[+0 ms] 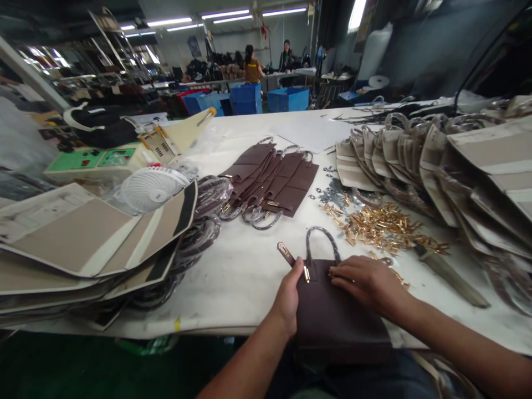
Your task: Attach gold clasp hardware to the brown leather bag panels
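Note:
A dark brown bag panel [336, 321] with a plastic-wrapped looped handle [322, 231] lies at the table's front edge, partly over my lap. My left hand [290, 293] grips its left edge, the thumb beside a gold clasp piece [306, 274]. A short strap with a gold plate [285, 252] sticks out above that thumb. My right hand [366, 280] rests on the panel's upper right, fingers bent together near the handle's base; whatever is under the fingertips is too small to make out. Gold metal fittings [380, 224] lie in a heap beyond my right hand.
Brown panels with handles [266, 177] lie mid-table. Beige-lined bag pieces are stacked at left [75, 233] and right [440, 160]. A white fan [153, 188] is at left, a knife-like tool [455, 277] at right. Blue bins [287, 100] and two people are in the background.

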`<state>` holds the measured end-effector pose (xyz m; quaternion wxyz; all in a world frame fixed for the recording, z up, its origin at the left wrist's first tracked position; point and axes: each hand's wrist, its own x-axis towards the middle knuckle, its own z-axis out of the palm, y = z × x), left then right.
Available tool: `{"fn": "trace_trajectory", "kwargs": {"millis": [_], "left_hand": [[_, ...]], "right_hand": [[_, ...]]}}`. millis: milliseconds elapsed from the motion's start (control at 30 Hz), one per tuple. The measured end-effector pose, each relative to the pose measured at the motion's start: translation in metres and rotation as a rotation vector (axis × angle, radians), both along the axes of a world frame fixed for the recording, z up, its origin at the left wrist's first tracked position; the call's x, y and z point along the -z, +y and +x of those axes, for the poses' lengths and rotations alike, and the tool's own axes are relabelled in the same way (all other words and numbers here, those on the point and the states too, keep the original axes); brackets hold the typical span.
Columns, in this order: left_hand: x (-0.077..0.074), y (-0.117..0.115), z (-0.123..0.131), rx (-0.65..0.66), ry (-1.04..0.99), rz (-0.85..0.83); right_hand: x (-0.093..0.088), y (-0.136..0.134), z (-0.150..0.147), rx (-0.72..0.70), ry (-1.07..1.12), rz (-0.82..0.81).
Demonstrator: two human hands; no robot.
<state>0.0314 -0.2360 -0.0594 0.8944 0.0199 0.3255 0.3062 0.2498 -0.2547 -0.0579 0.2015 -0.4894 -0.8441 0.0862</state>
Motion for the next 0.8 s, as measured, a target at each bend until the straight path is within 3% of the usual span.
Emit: {"fn": "trace_trajectory", "kwargs": {"millis": [267, 500, 800], "left_hand": [[-0.005, -0.001, 0.002, 0.001, -0.018, -0.045], [0.001, -0.001, 0.004, 0.003, -0.099, -0.074], [0.006, 0.001, 0.003, -0.044, -0.037, 0.016]], "right_hand": [[-0.011, 0.010, 0.001, -0.032, -0.071, -0.075], [-0.018, 0.015, 0.002, -0.181, -0.099, -0.124], [-0.003, 0.003, -0.007, -0.030, -0.046, 0.011]]}}
